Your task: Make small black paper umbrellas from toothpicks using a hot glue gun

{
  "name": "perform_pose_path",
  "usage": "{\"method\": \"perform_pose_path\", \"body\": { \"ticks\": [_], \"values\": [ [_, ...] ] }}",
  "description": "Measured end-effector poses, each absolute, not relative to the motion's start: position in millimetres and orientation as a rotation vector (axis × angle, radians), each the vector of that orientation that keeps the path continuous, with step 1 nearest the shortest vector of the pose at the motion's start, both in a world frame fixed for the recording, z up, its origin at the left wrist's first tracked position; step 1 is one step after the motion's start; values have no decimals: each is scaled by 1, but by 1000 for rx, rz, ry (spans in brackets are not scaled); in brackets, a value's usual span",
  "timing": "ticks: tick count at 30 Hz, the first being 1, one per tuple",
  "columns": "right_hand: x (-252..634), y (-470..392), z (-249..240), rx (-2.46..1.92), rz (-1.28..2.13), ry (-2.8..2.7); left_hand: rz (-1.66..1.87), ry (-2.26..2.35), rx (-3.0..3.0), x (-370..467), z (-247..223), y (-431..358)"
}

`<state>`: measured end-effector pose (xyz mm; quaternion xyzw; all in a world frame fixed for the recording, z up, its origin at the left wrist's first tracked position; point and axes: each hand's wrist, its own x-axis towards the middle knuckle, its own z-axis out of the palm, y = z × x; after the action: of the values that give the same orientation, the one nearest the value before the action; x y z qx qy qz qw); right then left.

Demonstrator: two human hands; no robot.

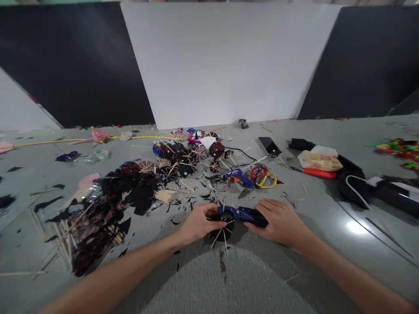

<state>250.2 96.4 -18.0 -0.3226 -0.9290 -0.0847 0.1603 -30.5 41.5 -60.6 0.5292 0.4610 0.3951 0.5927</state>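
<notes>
My left hand (200, 224) pinches a small black round piece (225, 232) with thin wooden sticks fanning out from its edge like spokes. Wrapped around the handle end of a dark blue hand tool (244, 213) is my right hand (273, 220). The front of that tool reaches over the top of the spoked piece, close to my left fingertips. Its exact kind does not show clearly. Just beyond my hands lie a blue glue gun (240, 177) and scissors (266, 179) with red and yellow handles.
Several similar spoked black pieces (168, 170) lie in a heap ahead. A bundle of wooden sticks (164, 196) and dark fabric scraps (98, 231) spread to the left. A phone (269, 146), a red-handled tool (317, 173) and a black bag (352, 174) lie right.
</notes>
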Motion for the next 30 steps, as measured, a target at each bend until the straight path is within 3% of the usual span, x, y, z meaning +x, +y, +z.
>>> {"method": "perform_pose_path", "body": {
  "ticks": [30],
  "values": [
    [248,95,-24,-1119,-246,-2620,1045,1127,1071,-27,-52,39]
  ]
}}
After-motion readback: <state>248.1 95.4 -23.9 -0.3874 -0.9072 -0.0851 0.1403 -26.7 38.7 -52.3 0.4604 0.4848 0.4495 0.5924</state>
